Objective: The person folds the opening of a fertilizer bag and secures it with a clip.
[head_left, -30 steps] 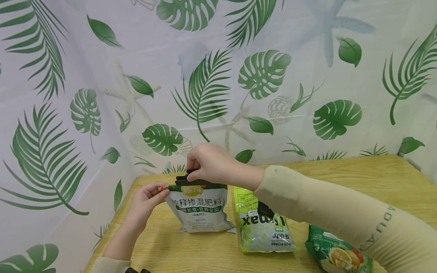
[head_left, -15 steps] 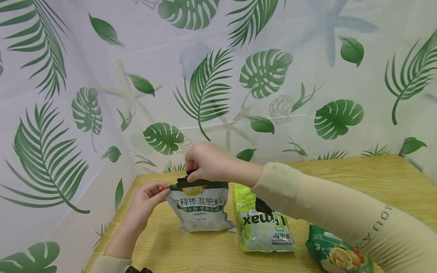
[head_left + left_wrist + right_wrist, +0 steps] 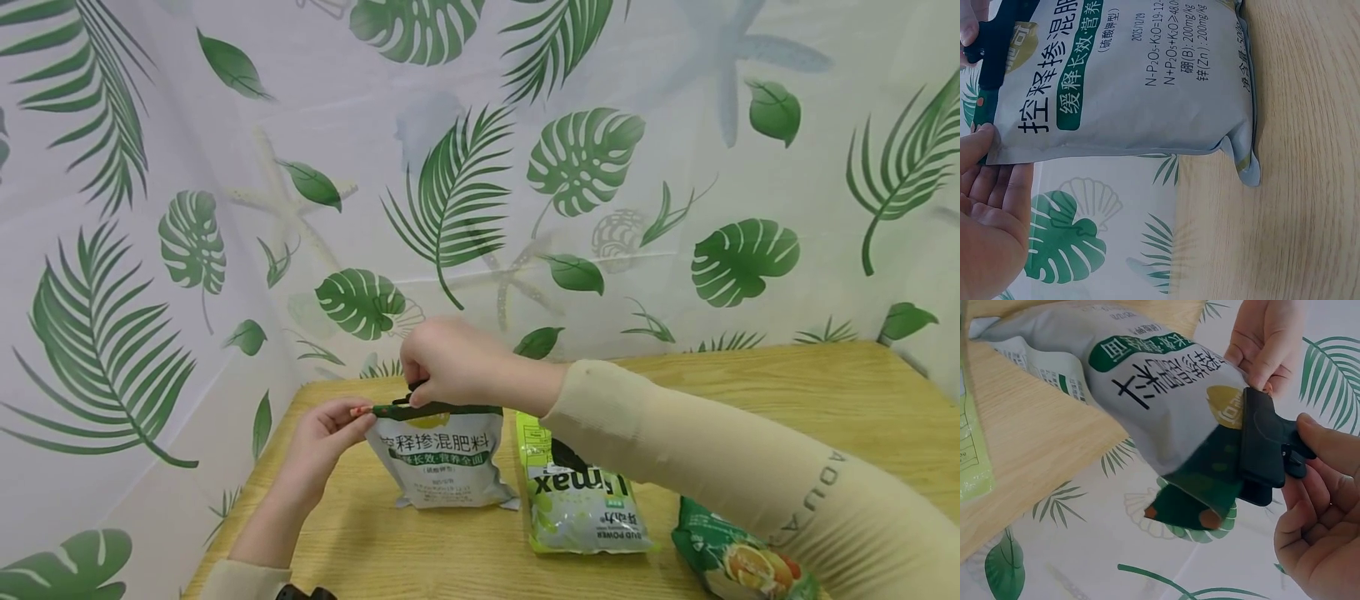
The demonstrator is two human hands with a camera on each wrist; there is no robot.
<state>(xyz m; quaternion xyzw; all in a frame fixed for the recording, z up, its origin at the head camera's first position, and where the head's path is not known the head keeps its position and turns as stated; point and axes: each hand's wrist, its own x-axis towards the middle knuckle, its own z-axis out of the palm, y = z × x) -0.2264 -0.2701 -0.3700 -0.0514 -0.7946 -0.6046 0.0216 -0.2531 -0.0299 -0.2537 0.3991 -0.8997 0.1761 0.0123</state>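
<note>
A white and green fertilizer bag (image 3: pixel 442 479) stands upright on the table, its printed front facing me. My left hand (image 3: pixel 322 442) pinches the bag's top left corner between thumb and fingers. Above the top edge, my right hand (image 3: pixel 457 362) holds a black bag clip (image 3: pixel 1263 444) by its handles. In the right wrist view the clip sits across the bag's dark green top band, beside the yellow logo. One end of the open-looking bag mouth (image 3: pixel 1185 509) sticks out past the clip. The left wrist view shows the bag's lower corner (image 3: pixel 1241 162) near the table.
A lime-green and grey bag (image 3: pixel 588 521) with a black clip (image 3: pixel 567 457) on it lies right of the fertilizer bag, partly under the right sleeve. Farther right lies a green bag with fruit pictures (image 3: pixel 742 550). The wooden table (image 3: pixel 810 408) meets a leaf-printed backdrop (image 3: pixel 652 292).
My right hand and the black clip have moved slightly down and left onto the bag's top edge. My left hand keeps its pinch on the corner.
</note>
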